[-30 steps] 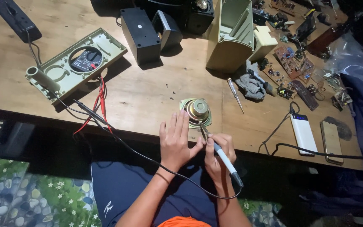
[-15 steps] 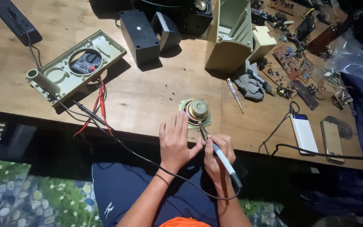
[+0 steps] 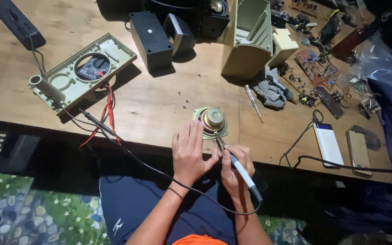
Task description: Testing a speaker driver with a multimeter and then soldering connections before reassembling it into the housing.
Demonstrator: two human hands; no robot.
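Note:
A small round speaker driver with a square green frame and a metal magnet lies face down near the front edge of the wooden table. My left hand rests flat on the table just left of it, fingers apart, thumb reaching toward my right hand. My right hand grips a soldering iron with a white and black handle like a pen. Its metal tip touches the lower right edge of the speaker. A black cable runs from the iron's rear end across my lap.
A pale green panel with a round meter lies at the left, red and black leads trailing from it. Black boxes, a green housing, a screwdriver, a grey cloth, circuit boards, a power bank and a phone are scattered behind and to the right.

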